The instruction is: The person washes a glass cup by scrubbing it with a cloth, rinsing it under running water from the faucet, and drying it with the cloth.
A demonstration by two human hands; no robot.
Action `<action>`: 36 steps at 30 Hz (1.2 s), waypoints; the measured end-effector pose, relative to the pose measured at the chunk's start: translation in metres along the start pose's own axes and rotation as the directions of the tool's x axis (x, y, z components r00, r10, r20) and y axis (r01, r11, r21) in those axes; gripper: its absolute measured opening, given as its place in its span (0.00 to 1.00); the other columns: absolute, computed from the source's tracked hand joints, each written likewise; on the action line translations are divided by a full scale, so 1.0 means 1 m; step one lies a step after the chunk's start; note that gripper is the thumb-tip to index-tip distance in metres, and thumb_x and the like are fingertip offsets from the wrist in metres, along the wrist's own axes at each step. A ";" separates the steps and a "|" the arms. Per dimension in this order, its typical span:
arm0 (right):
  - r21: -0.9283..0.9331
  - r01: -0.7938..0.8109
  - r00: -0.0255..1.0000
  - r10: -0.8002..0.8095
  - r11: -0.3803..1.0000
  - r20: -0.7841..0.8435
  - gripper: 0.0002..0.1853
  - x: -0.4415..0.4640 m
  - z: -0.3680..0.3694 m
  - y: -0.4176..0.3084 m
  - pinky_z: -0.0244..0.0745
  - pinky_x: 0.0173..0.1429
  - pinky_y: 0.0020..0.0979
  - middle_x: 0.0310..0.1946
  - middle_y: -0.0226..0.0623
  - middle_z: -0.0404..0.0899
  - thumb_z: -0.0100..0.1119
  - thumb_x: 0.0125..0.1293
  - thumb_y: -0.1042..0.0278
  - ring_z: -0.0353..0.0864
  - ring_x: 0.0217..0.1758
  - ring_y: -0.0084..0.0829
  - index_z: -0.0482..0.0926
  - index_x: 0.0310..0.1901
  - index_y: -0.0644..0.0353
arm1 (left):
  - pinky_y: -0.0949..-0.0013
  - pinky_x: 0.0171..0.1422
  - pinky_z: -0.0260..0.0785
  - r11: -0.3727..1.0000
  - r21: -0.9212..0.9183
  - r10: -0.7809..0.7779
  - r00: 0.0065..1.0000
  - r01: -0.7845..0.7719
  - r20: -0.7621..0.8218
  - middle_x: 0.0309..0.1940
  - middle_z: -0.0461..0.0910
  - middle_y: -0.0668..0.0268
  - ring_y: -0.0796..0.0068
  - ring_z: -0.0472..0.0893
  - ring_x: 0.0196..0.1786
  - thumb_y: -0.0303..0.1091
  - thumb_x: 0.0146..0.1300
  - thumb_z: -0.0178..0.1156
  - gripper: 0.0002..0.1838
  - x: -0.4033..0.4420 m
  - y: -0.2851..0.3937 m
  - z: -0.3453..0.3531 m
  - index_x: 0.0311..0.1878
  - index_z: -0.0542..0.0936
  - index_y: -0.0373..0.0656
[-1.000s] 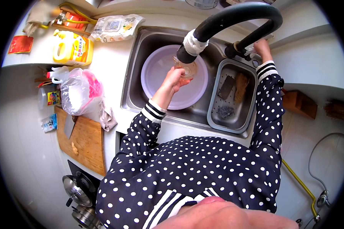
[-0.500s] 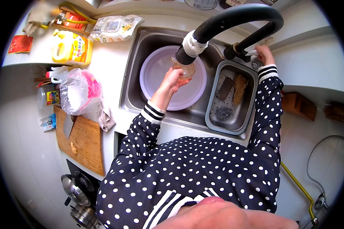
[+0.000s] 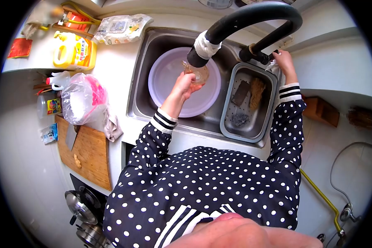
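Head view: clear glass cup (image 3: 199, 74) is just under the spout of the black faucet (image 3: 252, 14), above the lilac basin (image 3: 211, 99). Left hand (image 3: 185, 87) is closed round its near side. Main risk: thin-looking, smooth glass; wet fingers or a weak grip could drop it. Spout mouth is close; a small lift could knock the rim and chip it. Basin sits toward the sink's (image 3: 153, 45) left edge, so an off-centre cup could splash the desk (image 3: 124, 62). Right hand (image 3: 286, 65) is at the faucet base, near the sink's back right corner, fingers bent; can't tell if gripping. Over-turning there could surge flow. Grey tray (image 3: 246, 120) lines the sink's right edge.
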State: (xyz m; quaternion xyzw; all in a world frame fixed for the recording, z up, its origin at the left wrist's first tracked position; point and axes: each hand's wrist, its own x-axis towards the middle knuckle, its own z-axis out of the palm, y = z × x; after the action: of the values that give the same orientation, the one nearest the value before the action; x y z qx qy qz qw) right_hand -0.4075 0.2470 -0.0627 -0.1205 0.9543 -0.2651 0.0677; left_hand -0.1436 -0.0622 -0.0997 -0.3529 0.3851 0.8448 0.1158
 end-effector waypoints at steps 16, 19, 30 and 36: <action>-0.342 -0.072 0.994 0.097 0.937 0.056 0.17 0.021 -0.004 -0.017 0.71 0.43 0.42 0.33 0.56 0.77 0.54 0.51 0.61 0.77 0.38 0.52 0.78 0.31 0.70 | 0.70 0.37 0.77 1.000 0.005 0.013 1.000 -0.013 0.018 0.50 0.68 0.49 0.53 0.78 0.44 0.22 0.49 0.45 0.29 0.002 0.011 0.011 0.58 0.57 0.42; -0.269 -0.075 0.994 0.093 0.960 0.053 0.18 0.021 -0.001 -0.012 0.70 0.38 0.43 0.28 0.59 0.76 0.55 0.52 0.60 0.78 0.34 0.52 0.76 0.29 0.74 | 0.70 0.37 0.76 1.000 -0.004 0.008 1.000 -0.008 0.009 0.50 0.67 0.49 0.52 0.78 0.45 0.22 0.49 0.46 0.29 0.002 0.010 0.010 0.58 0.57 0.43; -0.430 -0.092 0.982 0.153 0.898 0.109 0.14 0.054 0.010 -0.003 0.73 0.43 0.39 0.33 0.54 0.78 0.53 0.47 0.66 0.79 0.39 0.50 0.80 0.33 0.68 | 0.69 0.35 0.77 1.000 -0.026 0.015 1.000 -0.015 0.006 0.52 0.65 0.48 0.48 0.77 0.46 0.21 0.49 0.46 0.26 0.000 0.010 0.017 0.56 0.58 0.40; -0.252 -0.070 0.978 0.116 0.965 0.172 0.16 0.084 0.027 0.043 0.72 0.41 0.40 0.39 0.52 0.78 0.52 0.51 0.70 0.79 0.39 0.43 0.75 0.42 0.70 | 0.68 0.36 0.77 0.999 -0.029 0.032 0.999 -0.032 -0.008 0.52 0.66 0.47 0.48 0.77 0.46 0.21 0.49 0.46 0.27 0.002 0.007 0.013 0.56 0.57 0.38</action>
State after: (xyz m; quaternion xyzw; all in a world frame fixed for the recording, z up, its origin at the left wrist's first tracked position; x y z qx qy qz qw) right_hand -0.4915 0.2476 -0.1136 -0.1068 0.9738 -0.1296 0.1531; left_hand -0.1551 -0.0573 -0.0910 -0.3517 0.3789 0.8506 0.0957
